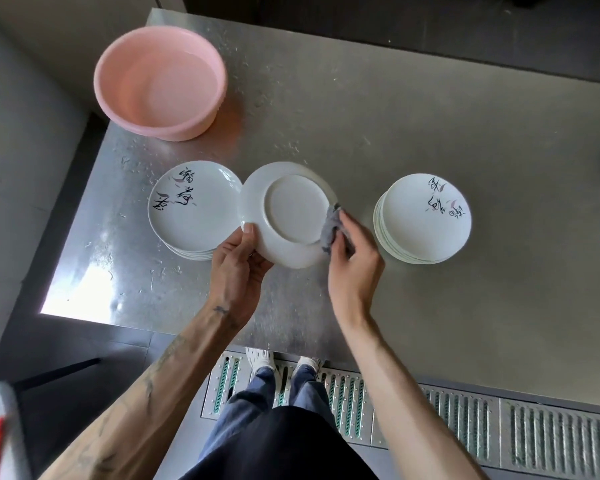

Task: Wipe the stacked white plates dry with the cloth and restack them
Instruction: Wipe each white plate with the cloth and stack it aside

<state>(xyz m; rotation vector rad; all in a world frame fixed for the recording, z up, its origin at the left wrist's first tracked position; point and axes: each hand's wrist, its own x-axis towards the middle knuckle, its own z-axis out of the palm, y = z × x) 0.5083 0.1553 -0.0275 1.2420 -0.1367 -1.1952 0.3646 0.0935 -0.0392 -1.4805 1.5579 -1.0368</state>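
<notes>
While the pink plastic basin (174,129) is sitting at the back left corner of the stainless worktop (395,116) with what looks like water in it, two piles of white plates are sitting closer to the front edge. The left stack (191,209) is lying face up toward the left edge, with black brush lettering showing on its top plate. The right stack (423,216) is sitting well apart from it, also lettered. Water droplets are speckling the metal around the basin and the left stack. Down past the front edge, a slotted floor drain grate (465,420) is running along under the person's white shoes (260,358).

So the held plate (291,209) is hanging upside down between the two stacks, foot ring facing the camera, and its left rim is overlapping the left stack in this view. Nothing is blocking it.

The left hand (238,268) is gripping its lower left rim, with the thumb lying flat on the upturned underside and the fingers tucking out of sight beneath. The right hand (355,265) is bunching the grey cloth (331,226) in curled fingers and pressing it against the plate's right rim. Both forearms are reaching up from the front edge, wrists angling slightly inward toward the plate.
</notes>
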